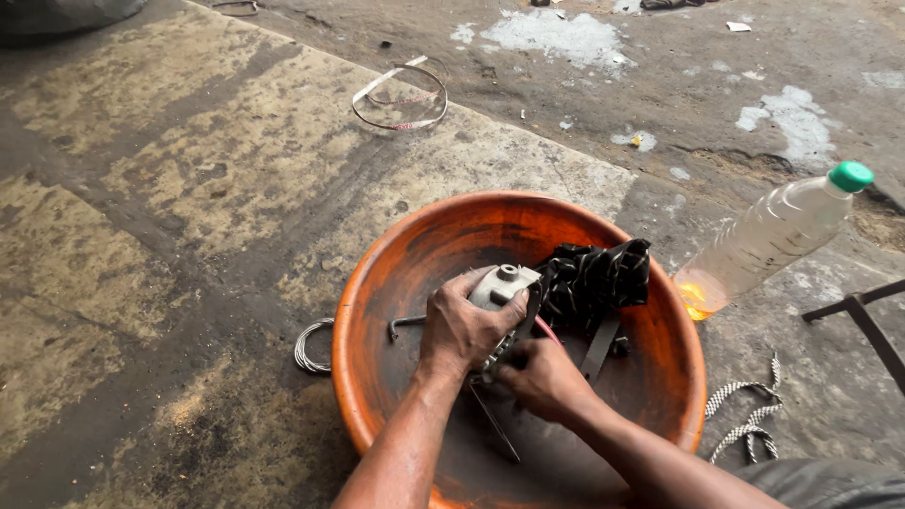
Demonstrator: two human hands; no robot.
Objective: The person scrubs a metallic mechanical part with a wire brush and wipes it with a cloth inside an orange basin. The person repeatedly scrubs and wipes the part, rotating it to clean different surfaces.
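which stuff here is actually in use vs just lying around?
In use:
- left hand on the grey metal part
- right hand working at the part's lower end
- orange basin holding them
- black patterned rag in the basin

Lying about:
- plastic bottle with green cap
- wire loop
- striped cord
- wire coil beside the basin

Both hands (504,353) work low inside the orange basin (377,283), whose rim walls them in all round. Just beyond them a dark cloth (594,278) fills the far side. Right of the basin a tilted plastic bottle (768,236) blocks passage; the concrete floor (189,188) lies open to the left.
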